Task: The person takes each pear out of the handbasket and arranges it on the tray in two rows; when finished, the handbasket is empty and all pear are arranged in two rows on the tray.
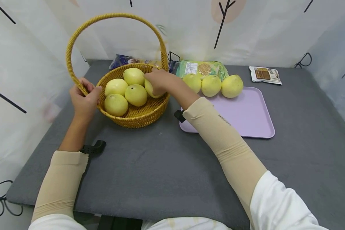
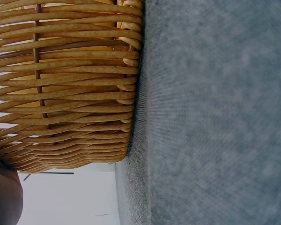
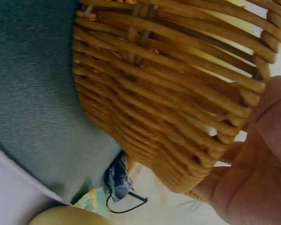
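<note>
A round yellow wicker basket (image 1: pixel 138 121) with a tall hoop handle (image 1: pixel 115 15) stands at the left of the table. My left hand (image 1: pixel 84 97) grips it where the handle meets the left rim. Several pale yellow, grapefruit-like fruits (image 1: pixel 136 95) lie inside. Over the right rim reaches my right hand (image 1: pixel 158 81), its fingers around a yellow fruit (image 1: pixel 148 89) at the basket's right side. Its fingertips are partly hidden in the head view, and the basket wall (image 3: pixel 154 89) covers them in the right wrist view. Three more yellow fruits (image 1: pixel 211 85) sit along the back of a lilac tray (image 1: pixel 256 118).
Behind the tray lies a green packet (image 1: pixel 191 67), and a dark blue packet (image 1: pixel 120 60) lies behind the basket. A small white-and-brown packet (image 1: pixel 264 75) is at the back right. Patterned white curtain (image 1: pixel 184 28) borders the grey table (image 1: pixel 149 169) at the back.
</note>
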Demonstrator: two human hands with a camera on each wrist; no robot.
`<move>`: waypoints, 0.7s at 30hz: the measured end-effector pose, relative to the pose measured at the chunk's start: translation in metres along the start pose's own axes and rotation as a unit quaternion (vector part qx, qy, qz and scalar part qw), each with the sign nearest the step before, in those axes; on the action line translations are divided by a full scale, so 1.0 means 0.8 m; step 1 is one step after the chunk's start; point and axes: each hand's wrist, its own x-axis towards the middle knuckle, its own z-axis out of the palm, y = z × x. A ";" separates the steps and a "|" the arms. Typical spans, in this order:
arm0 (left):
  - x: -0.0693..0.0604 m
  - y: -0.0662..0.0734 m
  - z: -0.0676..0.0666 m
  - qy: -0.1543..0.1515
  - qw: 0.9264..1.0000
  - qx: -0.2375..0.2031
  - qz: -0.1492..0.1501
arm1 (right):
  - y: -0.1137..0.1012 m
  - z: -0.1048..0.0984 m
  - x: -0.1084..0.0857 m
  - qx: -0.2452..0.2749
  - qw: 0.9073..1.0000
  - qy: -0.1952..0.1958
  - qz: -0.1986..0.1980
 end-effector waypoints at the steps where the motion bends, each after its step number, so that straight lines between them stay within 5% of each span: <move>1: 0.000 0.000 0.000 0.000 1.000 -0.002 0.001 | -0.002 -0.002 0.000 0.005 1.000 -0.012 0.006; 9: 0.001 0.003 0.003 0.002 1.000 -0.010 0.003 | -0.001 -0.012 0.005 0.035 0.998 -0.042 0.038; 21: 0.000 0.002 0.002 0.002 1.000 -0.022 0.000 | 0.011 0.007 -0.002 0.018 0.999 0.014 -0.026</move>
